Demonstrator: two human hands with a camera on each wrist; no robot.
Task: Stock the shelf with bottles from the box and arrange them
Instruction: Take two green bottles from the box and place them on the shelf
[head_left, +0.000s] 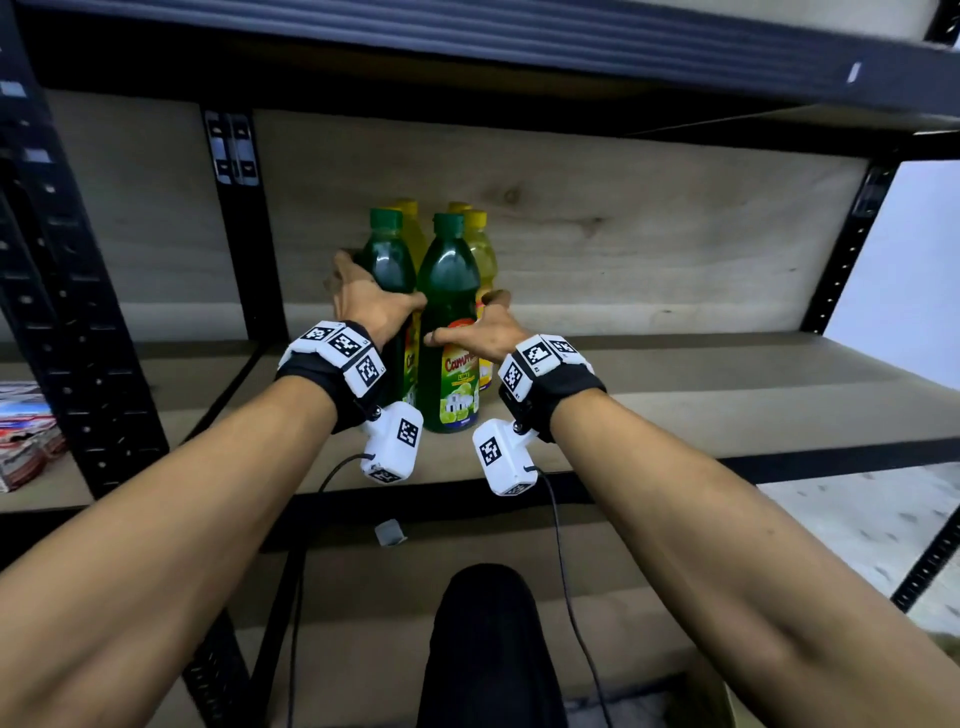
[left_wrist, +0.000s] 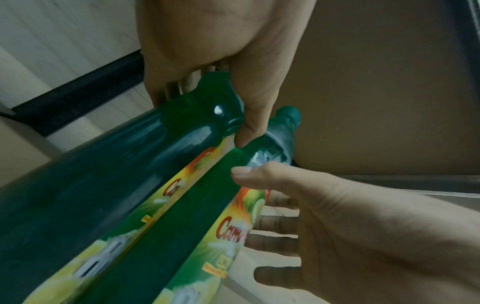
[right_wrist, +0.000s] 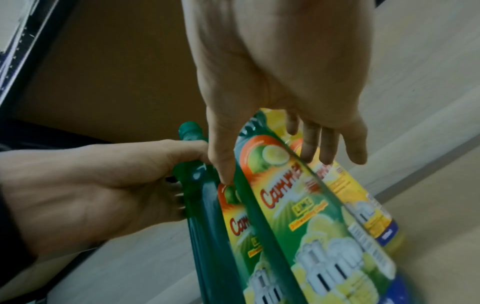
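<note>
Two green bottles stand side by side at the front of the wooden shelf (head_left: 701, 395), with yellow bottles (head_left: 482, 248) close behind them. My left hand (head_left: 376, 291) grips the left green bottle (head_left: 389, 262) at its shoulder, fingers curled behind it and thumb on its near side (left_wrist: 244, 127). My right hand (head_left: 465, 319) spans the right green bottle (head_left: 449, 280). The thumb touches that bottle's left edge, and its straight fingers (right_wrist: 324, 148) reach between it and a yellow bottle (right_wrist: 363, 205). Both green bottles stand upright on the board.
Black steel uprights (head_left: 78, 322) frame the bay on the left, and the upper shelf beam (head_left: 519, 47) hangs overhead. Printed packets (head_left: 26, 431) lie in the neighbouring bay. Bare board (head_left: 675, 312) runs to the right of the bottles. My knee (head_left: 483, 623) is below the shelf edge.
</note>
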